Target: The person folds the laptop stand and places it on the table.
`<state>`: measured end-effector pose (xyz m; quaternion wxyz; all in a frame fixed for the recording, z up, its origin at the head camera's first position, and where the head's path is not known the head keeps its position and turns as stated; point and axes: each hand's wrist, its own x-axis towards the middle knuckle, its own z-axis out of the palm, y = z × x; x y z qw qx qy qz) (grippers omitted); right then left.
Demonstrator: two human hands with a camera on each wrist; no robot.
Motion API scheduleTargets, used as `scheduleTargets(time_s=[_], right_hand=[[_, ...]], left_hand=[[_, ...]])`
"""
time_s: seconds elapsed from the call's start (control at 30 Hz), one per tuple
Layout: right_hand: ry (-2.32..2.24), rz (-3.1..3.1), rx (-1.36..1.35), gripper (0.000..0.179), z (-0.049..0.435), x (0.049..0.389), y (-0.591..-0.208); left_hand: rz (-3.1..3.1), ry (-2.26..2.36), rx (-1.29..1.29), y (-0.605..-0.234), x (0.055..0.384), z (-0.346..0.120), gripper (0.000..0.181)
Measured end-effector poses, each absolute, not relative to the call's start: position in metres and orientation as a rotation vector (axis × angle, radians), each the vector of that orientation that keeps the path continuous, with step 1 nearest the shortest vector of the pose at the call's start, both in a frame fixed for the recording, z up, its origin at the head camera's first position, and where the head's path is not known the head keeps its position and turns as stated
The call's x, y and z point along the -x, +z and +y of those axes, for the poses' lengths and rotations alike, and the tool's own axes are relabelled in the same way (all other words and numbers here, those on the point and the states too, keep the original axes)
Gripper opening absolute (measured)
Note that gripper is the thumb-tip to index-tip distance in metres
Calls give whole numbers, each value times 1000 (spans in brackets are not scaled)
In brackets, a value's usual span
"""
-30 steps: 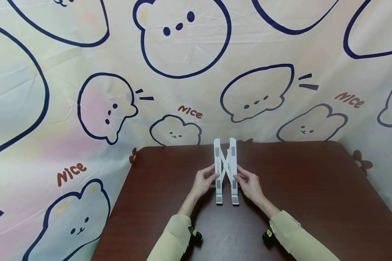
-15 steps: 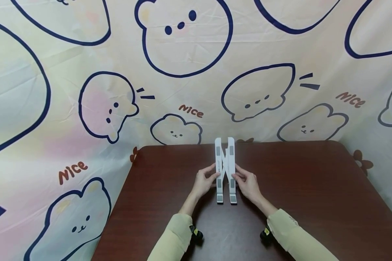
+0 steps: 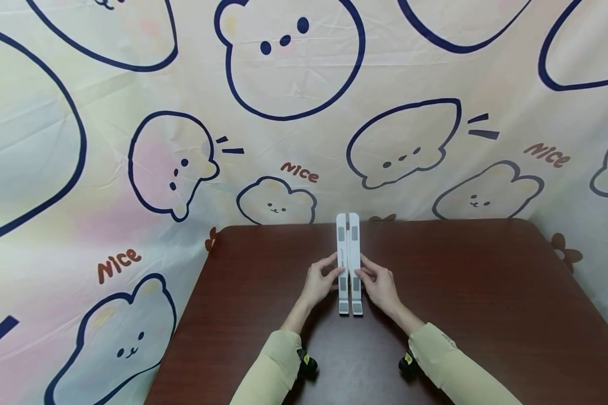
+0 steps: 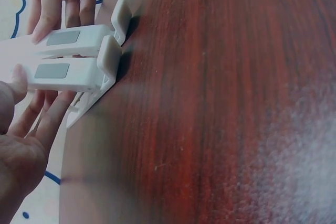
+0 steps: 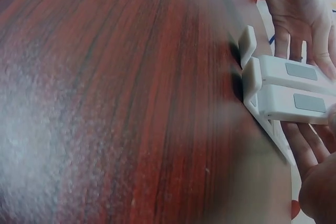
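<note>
A white folding laptop stand (image 3: pixel 342 259) with grey pads stands on the brown table, its two rails side by side with a thin gap between them. My left hand (image 3: pixel 318 283) grips the left rail, thumb on top and fingers below. On the other side my right hand (image 3: pixel 381 286) holds the right rail the same way. Upturned lips at the near ends of the stand (image 4: pixel 109 53) show in the left wrist view. Sloping legs under the stand (image 5: pixel 275 129) are partly visible in the right wrist view. The fingertips beneath the rails are partly hidden.
The dark wood-grain table (image 3: pixel 466 281) reaches up to a cloth backdrop (image 3: pixel 324 140) printed with cartoon bears and the word "Nice". Small black devices (image 3: pixel 308 367) sit at both sleeve cuffs.
Both hands have come together, bringing the stand's rails close. The crossed bars seen between the rails a second ago have folded out of sight, and the wide gap has narrowed.
</note>
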<state>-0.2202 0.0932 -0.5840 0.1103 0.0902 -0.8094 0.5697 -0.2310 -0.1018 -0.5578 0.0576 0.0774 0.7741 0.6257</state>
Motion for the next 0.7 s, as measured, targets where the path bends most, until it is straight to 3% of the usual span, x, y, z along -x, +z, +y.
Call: scheduleTargets(time_s=[0.7], right_hand=[[1640,-2415,-243,50,91,218,-583]], left_hand=[[2403,1900,-274,-560,227,-95,51]])
